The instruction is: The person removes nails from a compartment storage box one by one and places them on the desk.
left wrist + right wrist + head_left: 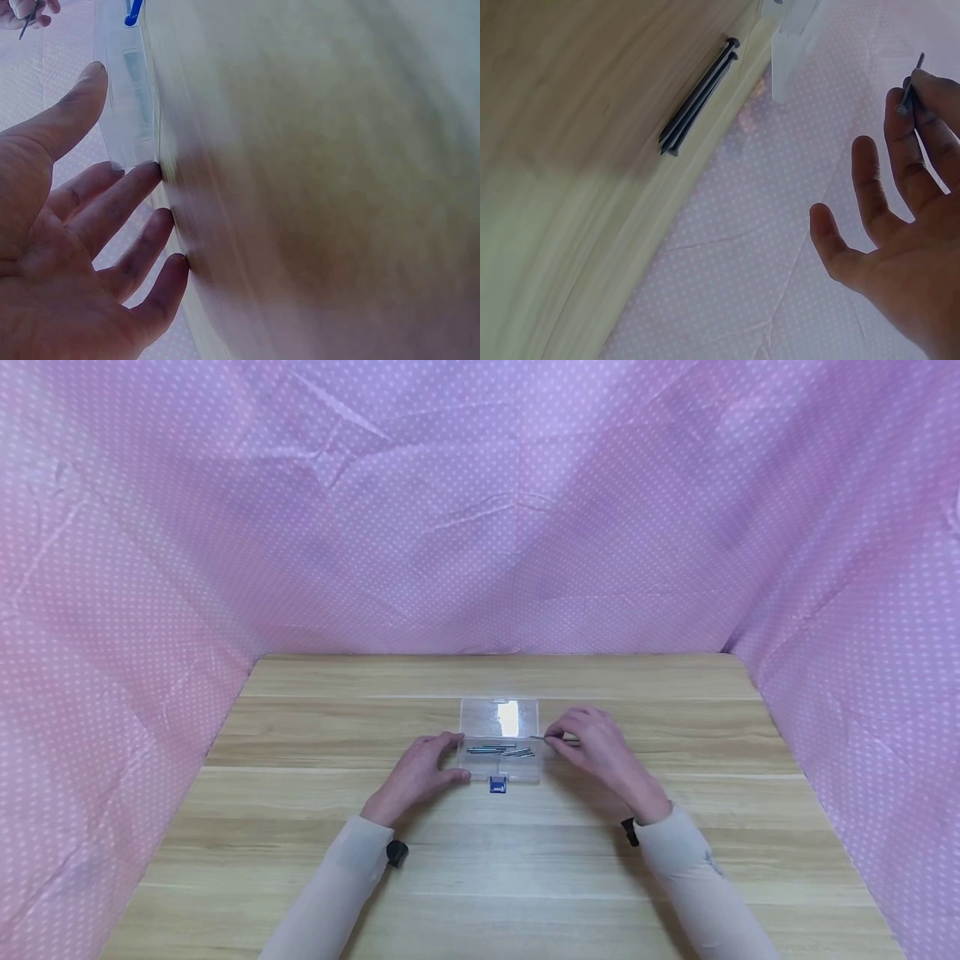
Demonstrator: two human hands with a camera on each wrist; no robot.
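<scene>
A clear plastic box [517,770] with its lid [483,718] folded back lies on the table, several metal nails [487,750] inside it. At its left end, my left hand [420,772] rests with thumb and fingertips along the sides, fingers fairly straight. Between thumb and fingers, my right hand [596,745] pinches a single nail [906,97] just right of the box, its other fingers spread. A small bundle of nails [697,101] lies on the table by the right hand, mostly hidden under that hand in the head view.
A blue latch [498,785] sticks out from the front of the box. The wood-grain table [480,877] stretches around it, and pink dotted cloth [480,527] hangs behind and on both sides. Dark wrist straps [397,853] show at the cuffs.
</scene>
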